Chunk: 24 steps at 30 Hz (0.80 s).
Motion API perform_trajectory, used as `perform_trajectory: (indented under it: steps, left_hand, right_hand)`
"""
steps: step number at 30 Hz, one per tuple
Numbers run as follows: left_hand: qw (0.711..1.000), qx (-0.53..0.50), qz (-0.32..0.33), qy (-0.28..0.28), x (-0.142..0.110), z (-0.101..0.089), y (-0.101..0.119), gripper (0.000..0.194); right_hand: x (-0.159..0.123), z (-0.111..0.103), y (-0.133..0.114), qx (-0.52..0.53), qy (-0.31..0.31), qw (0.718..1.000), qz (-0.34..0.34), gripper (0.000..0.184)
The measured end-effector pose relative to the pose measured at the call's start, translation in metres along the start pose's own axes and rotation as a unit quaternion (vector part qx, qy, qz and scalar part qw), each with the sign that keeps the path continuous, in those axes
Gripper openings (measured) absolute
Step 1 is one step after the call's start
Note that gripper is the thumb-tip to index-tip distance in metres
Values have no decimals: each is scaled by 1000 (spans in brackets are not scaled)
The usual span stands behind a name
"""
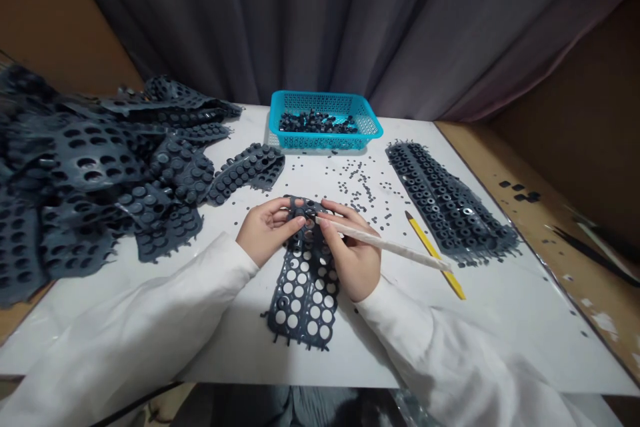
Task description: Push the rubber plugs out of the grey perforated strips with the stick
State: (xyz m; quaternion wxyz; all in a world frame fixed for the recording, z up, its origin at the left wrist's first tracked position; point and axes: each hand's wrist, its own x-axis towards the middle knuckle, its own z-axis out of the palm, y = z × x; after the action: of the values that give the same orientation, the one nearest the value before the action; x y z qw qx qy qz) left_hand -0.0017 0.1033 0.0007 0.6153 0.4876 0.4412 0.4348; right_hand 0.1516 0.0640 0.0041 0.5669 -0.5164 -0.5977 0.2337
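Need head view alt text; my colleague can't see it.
The left hand and right hand hold a perforated dark rubber sheet on a white table, the right gripping a pale stick. Punched sheets pile at left; a teal basket holds rubber pieces.

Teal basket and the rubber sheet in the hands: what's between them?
Head view: small dark bits lie scattered between the teal basket and the rubber sheet.

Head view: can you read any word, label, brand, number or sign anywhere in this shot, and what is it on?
None can be read. The dark rubber sheet, the paper-wrapped stick, the yellow pencil and the blue plastic basket show no legible marking.
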Motion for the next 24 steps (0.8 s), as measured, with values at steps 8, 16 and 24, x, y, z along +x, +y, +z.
perform_trajectory:
  steps: [8, 16, 24]
  left_hand:
    - [1000, 23, 8, 3, -1, 3, -2, 45]
    - [997, 71, 30, 6, -2, 4, -7, 33]
    - [998, 59, 32, 4, -3, 4, -7, 35]
  right_hand:
    - [-1, 2, -5, -52, 19, 997, -44, 15]
    - [-3, 5, -2, -99, 9, 992, -84, 18]
    - [0, 6, -1, -103, 4, 992, -79, 18]
